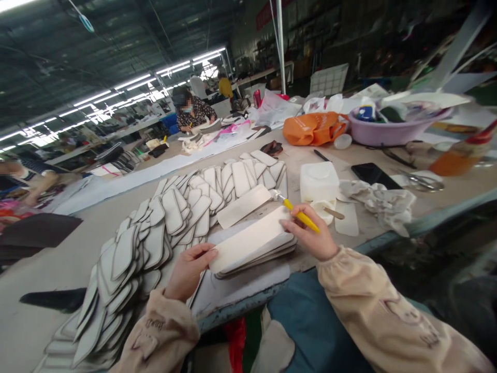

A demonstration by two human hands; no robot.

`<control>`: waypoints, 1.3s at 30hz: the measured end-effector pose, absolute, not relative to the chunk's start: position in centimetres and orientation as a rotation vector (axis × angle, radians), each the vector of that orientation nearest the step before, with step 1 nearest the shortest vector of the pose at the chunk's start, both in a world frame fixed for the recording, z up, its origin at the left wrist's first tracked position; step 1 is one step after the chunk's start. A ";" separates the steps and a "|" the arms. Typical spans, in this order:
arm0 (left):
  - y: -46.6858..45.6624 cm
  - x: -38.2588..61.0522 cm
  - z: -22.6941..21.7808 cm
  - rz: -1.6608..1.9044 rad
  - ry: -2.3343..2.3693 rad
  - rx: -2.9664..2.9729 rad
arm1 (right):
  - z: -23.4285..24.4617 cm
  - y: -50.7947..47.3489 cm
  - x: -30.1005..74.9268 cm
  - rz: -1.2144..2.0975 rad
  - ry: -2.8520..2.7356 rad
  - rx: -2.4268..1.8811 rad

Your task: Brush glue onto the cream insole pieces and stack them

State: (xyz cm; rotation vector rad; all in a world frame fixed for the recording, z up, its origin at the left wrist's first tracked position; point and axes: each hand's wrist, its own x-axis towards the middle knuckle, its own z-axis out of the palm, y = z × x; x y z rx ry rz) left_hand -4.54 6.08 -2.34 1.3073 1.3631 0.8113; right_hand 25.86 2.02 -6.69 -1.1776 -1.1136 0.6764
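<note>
My left hand [194, 267] pinches the near left end of a long pale flat piece [248, 238] between thumb and fingers. That piece lies over a stack of similar dark-edged pieces [264, 256] at the table's front edge. My right hand [312, 230] is closed around a yellow-handled brush [301, 215], its pale head pointing up and left. The thumb of this hand also touches the right end of the pale piece. Just beyond lies another loose pale strip [244, 206]. The brush head hangs near that strip's right end.
Overlapping dark-edged pieces [169, 210] spread in a long curve to the left. On the right are a white plastic container [319, 181], a small flat stick [333, 212], a crumpled white cloth [382, 202], a phone [375, 176] and a purple basin [382, 129]. A co-worker [192, 111] sits across.
</note>
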 end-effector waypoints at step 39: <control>8.7 -4.7 -7.3 0.649 1.662 1.940 | -10.0 3.1 26.5 0.254 -1.606 -1.868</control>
